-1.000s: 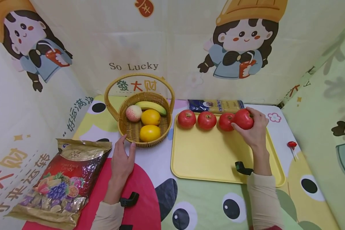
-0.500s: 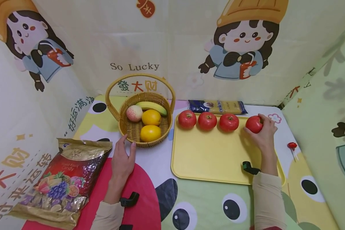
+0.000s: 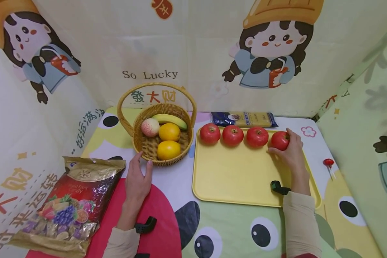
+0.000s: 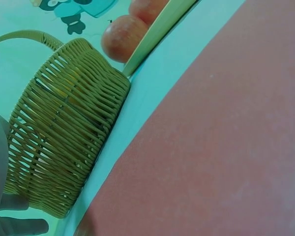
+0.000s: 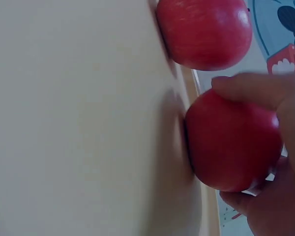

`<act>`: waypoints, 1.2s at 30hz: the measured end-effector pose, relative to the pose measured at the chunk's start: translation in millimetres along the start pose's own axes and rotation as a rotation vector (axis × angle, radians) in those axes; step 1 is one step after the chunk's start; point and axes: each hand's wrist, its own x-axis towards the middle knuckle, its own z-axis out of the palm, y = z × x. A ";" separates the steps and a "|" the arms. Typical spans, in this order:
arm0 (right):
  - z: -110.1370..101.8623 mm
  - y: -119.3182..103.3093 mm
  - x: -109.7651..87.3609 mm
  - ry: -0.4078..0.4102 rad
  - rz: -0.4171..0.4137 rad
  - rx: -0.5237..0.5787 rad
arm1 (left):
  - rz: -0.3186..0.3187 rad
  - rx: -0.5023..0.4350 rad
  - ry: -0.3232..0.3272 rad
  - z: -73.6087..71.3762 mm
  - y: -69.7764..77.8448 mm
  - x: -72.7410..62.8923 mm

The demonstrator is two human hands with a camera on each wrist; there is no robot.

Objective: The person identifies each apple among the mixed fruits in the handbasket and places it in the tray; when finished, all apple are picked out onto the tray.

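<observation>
My right hand (image 3: 289,152) grips a red apple (image 3: 280,140) at the back right of the yellow tray (image 3: 232,179). In the right wrist view, thumb and fingers lie round opposite sides of this apple (image 5: 231,142), which sits right at the tray surface. To its left, several more red apples make a row along the tray's back edge, the nearest being this apple (image 3: 257,137). My left hand (image 3: 138,181) has its fingers extended at the front of the wicker basket (image 3: 143,152). Inside the basket are a banana (image 3: 171,120), a pink peach (image 3: 150,127) and two yellow-orange fruits (image 3: 169,149).
A bag of fruit candy (image 3: 69,204) lies at the left of the table. Behind the tray is a blue and gold packet (image 3: 245,119). A small red item on a stick (image 3: 328,163) lies right of the tray. Printed cloth walls (image 3: 196,53) enclose the table.
My right hand has brought the apple right and down onto the tray, then slid slightly left toward the row. The left hand stays in place by the basket.
</observation>
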 end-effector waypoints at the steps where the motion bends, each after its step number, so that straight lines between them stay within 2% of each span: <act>1: -1.1 -0.5 -1.0 -0.008 -0.002 0.000 | 0.003 -0.002 0.001 -0.5 0.0 -0.6; 8: -7.9 -2.5 -6.0 -0.041 -0.010 0.050 | 0.014 -0.012 0.018 -4.5 0.9 -4.0; 15: -17.7 -5.9 -11.0 -0.054 0.011 0.042 | 0.007 -0.015 0.011 -5.5 3.9 -3.3; 18: -27.1 -13.9 -16.7 -0.032 -0.003 0.010 | 0.009 0.004 0.049 -10.2 8.8 -0.5; 23: -43.4 -37.3 -30.6 0.094 -0.065 -0.039 | 0.112 0.017 0.139 -27.5 23.5 13.8; 27: -48.2 -67.1 -42.9 0.232 -0.131 -0.007 | 0.193 0.023 0.115 -39.3 43.8 29.7; 31: -42.3 -101.6 -56.2 0.355 -0.221 0.062 | 0.244 -0.008 0.118 -46.4 72.2 45.0; 36: -24.8 -126.9 -72.9 0.431 -0.406 0.099 | 0.338 -0.055 0.142 -43.3 104.1 52.1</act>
